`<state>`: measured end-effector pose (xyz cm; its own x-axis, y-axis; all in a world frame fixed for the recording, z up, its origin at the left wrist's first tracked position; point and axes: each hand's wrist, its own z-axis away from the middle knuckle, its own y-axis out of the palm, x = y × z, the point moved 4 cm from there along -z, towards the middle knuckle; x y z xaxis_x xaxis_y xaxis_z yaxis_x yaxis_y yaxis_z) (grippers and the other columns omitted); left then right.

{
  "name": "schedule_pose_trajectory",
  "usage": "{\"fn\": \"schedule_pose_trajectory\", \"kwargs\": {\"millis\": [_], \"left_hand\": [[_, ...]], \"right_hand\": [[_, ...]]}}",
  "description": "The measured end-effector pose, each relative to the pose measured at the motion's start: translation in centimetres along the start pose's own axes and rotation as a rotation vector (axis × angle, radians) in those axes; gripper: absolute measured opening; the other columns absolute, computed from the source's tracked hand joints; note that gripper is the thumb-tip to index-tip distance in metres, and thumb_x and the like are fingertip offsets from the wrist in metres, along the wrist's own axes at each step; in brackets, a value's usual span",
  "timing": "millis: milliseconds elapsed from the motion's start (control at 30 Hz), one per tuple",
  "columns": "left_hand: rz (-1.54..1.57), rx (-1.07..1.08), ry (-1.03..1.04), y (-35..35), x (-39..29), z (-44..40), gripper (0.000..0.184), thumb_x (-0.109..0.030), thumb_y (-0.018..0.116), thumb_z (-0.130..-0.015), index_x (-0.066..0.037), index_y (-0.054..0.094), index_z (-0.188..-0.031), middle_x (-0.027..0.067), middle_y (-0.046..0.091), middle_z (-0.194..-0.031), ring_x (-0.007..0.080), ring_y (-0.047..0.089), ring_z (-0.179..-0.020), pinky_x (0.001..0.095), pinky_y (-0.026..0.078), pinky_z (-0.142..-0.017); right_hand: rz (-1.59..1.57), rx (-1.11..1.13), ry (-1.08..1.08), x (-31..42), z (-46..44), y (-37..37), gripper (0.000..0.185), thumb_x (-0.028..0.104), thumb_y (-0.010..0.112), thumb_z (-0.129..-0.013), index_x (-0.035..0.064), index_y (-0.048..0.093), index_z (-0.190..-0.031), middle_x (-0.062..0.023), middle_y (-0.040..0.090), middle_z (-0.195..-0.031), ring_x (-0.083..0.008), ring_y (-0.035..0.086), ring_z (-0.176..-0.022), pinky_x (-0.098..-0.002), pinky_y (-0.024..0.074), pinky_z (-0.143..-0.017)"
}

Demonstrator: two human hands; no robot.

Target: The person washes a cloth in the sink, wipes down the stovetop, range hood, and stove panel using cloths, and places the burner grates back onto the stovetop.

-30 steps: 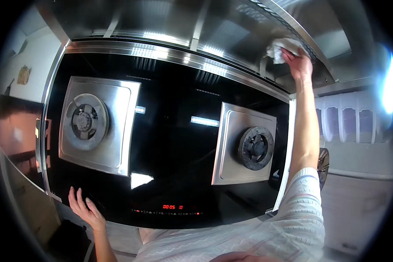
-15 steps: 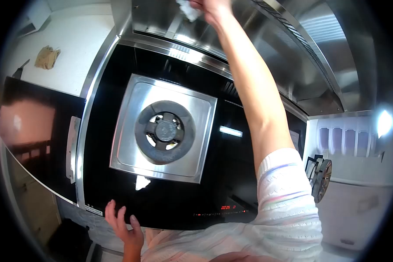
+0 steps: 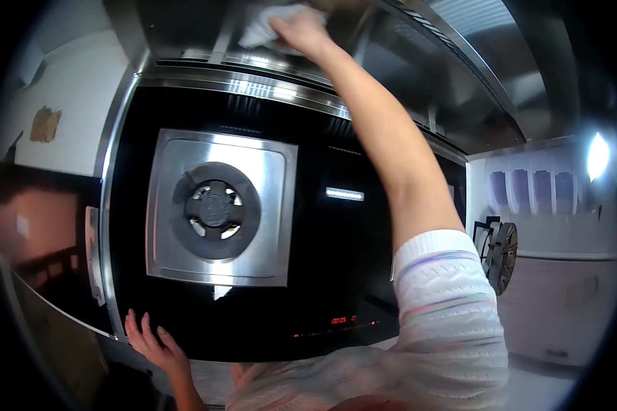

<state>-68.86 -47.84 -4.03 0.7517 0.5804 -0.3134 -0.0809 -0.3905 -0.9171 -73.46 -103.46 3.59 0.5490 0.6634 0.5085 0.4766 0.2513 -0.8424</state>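
Note:
My right hand (image 3: pixel 300 33) is pressed around a crumpled white cloth (image 3: pixel 269 27), which lies against the stainless steel back panel (image 3: pixel 185 31) behind the stove. Whether the cloth is fabric or paper I cannot tell. Below the outstretched arm spreads a black glass cooktop (image 3: pixel 336 260) with a square steel burner plate (image 3: pixel 274 205). A round dark burner (image 3: pixel 216 209) sits at the plate's middle. At the cooktop's front left edge my left hand (image 3: pixel 156 346) rests with its fingers apart, holding nothing.
Red digits (image 3: pixel 339 320) glow near the cooktop's front. To the right, a dark round pan support (image 3: pixel 504 257) stands upright near a white rack (image 3: pixel 531 192) with several slots. A crumpled brown cloth (image 3: pixel 46 125) lies on the white counter (image 3: pixel 82 96) at the left.
My right hand has moved left and lower in view with the cloth, so more of the cloth shows. The whole view has shifted, and my left hand stays by the front edge.

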Motion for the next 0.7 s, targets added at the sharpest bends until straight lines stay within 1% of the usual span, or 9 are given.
{"fn": "schedule_pose_trajectory", "kwargs": {"millis": [33, 67, 133, 167, 267, 400, 533, 567, 700], "left_hand": [[-0.015, -0.003, 0.009, 0.0, -0.1, 0.0, 0.031, -0.009, 0.043, -0.089, -0.001, 0.051, -0.118, 0.0189, 0.044, -0.131, 0.0373, 0.038, -0.122, 0.0462, 0.027, -0.098], [-0.021, -0.008, 0.010, 0.1, -0.1, 0.0, 0.031, -0.009, 0.043, -0.089, -0.001, 0.051, -0.118, 0.0189, 0.044, -0.131, 0.0368, 0.038, -0.122, 0.0460, 0.028, -0.098], [-0.038, -0.015, 0.013, 0.4, -0.1, 0.2, 0.031, -0.009, 0.043, -0.089, 0.000, 0.052, -0.118, 0.0189, 0.044, -0.131, 0.0359, 0.039, -0.122, 0.0454, 0.029, -0.098], [-0.086, -0.008, 0.020, 0.4, 0.0, 0.2, 0.032, -0.010, 0.042, -0.090, 0.001, 0.051, -0.119, 0.0189, 0.044, -0.131, 0.0344, 0.039, -0.121, 0.0438, 0.029, -0.099], [-0.039, -0.021, 0.015, 0.5, -0.3, 0.1, 0.033, -0.006, 0.043, -0.089, -0.001, 0.050, -0.120, 0.0163, 0.042, -0.132, 0.0324, 0.038, -0.122, 0.0412, 0.027, -0.102], [-0.099, -0.002, 0.015, 0.6, -0.5, 0.1, 0.033, -0.009, 0.040, -0.091, 0.000, 0.049, -0.121, 0.0153, 0.042, -0.132, 0.0315, 0.038, -0.122, 0.0404, 0.027, -0.103], [-0.092, -0.001, 0.011, 0.8, -0.8, 0.0, 0.035, -0.013, 0.039, -0.091, 0.003, 0.049, -0.120, 0.0172, 0.041, -0.133, 0.0323, 0.038, -0.122, 0.0410, 0.027, -0.103], [-0.100, 0.003, 0.001, 0.9, -0.6, 0.1, 0.035, -0.013, 0.039, -0.091, 0.002, 0.049, -0.121, 0.0170, 0.042, -0.132, 0.0324, 0.038, -0.122, 0.0410, 0.026, -0.103], [-0.121, -0.003, 0.022, 0.6, -0.4, -0.1, 0.035, -0.014, 0.040, -0.091, 0.002, 0.049, -0.121, 0.0169, 0.042, -0.132, 0.0325, 0.038, -0.122, 0.0412, 0.027, -0.103]], "right_hand": [[0.081, -0.025, 0.049, -5.5, 0.7, -0.3, 0.042, 0.039, 0.053, -0.078, -0.0010, 0.066, -0.075, -0.0188, 0.065, -0.077, -0.0328, 0.063, -0.075, -0.0399, 0.0481, -0.072], [0.203, -0.060, -0.027, -7.5, 3.3, -2.7, 0.045, 0.042, 0.053, -0.078, -0.0008, 0.067, -0.073, -0.0184, 0.065, -0.073, -0.0329, 0.063, -0.073, -0.0394, 0.0485, -0.070], [0.199, 0.057, 0.247, -13.4, 7.7, -6.7, 0.049, 0.043, 0.059, -0.077, -0.0050, 0.065, -0.072, -0.0212, 0.064, -0.073, -0.0312, 0.064, -0.071, -0.0382, 0.0486, -0.068], [0.102, 0.005, 0.309, -17.7, 9.4, -7.9, 0.050, 0.042, 0.062, -0.076, -0.0075, 0.064, -0.072, -0.0225, 0.063, -0.072, -0.0308, 0.064, -0.072, -0.0380, 0.0485, -0.069], [0.315, 0.044, 0.400, -25.0, 14.8, -12.3, 0.052, 0.044, 0.062, -0.075, -0.0081, 0.064, -0.074, -0.0268, 0.062, -0.077, -0.0365, 0.062, -0.078, -0.0410, 0.0469, -0.073], [0.664, 0.179, 0.507, -33.7, 20.4, -15.0, 0.044, 0.040, 0.060, -0.079, -0.0041, 0.065, -0.082, -0.0236, 0.063, -0.083, -0.0346, 0.061, -0.086, -0.0399, 0.0467, -0.077], [0.527, 0.305, 0.644, -33.3, 20.1, -15.4, 0.043, 0.037, 0.058, -0.079, -0.0057, 0.065, -0.080, -0.0249, 0.063, -0.084, -0.0356, 0.061, -0.086, -0.0405, 0.0464, -0.077], [0.581, 0.268, 0.514, -33.2, 19.8, -15.0, 0.043, 0.036, 0.058, -0.078, -0.0058, 0.065, -0.080, -0.0252, 0.063, -0.083, -0.0356, 0.061, -0.084, -0.0407, 0.0460, -0.076], [0.288, 0.144, 0.525, -29.5, 17.0, -11.3, 0.044, 0.037, 0.058, -0.078, -0.0057, 0.065, -0.083, -0.0243, 0.063, -0.084, -0.0339, 0.062, -0.083, -0.0391, 0.0452, -0.076]]}}
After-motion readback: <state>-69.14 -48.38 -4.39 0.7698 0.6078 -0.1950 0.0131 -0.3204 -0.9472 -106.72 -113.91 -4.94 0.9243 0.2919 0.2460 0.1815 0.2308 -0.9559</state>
